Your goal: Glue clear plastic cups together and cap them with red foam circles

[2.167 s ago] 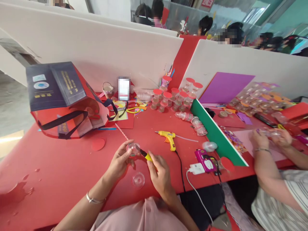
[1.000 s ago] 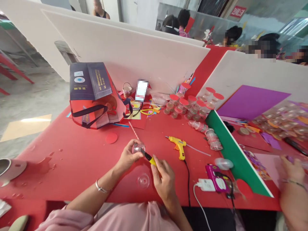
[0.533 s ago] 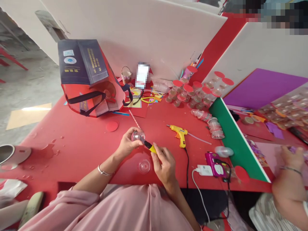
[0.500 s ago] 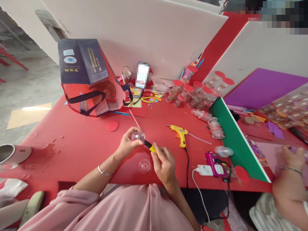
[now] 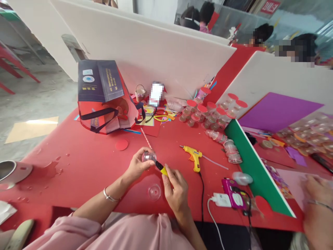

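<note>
My left hand (image 5: 137, 166) is closed round a small clear plastic half-ball (image 5: 148, 157), held just above the red table (image 5: 83, 170). My right hand (image 5: 175, 189) grips a small yellow-and-black tool (image 5: 161, 168), and its black tip touches the half-ball. A second clear half-ball (image 5: 154, 192) lies on the table right below my hands. A silver bracelet circles my left wrist.
A yellow glue gun (image 5: 193, 158) lies to the right, its black cord running off the front edge. Nearby are a white plug block (image 5: 221, 199), a pink device (image 5: 235, 197), a red-and-navy bag (image 5: 102, 99), several red-lidded jars (image 5: 208, 111), a green-edged board (image 5: 253, 166), and another person's hand (image 5: 316, 192).
My hands keep the same grip on the half-ball and the tool. Only the camera has shifted, first tilting down, then back up.
</note>
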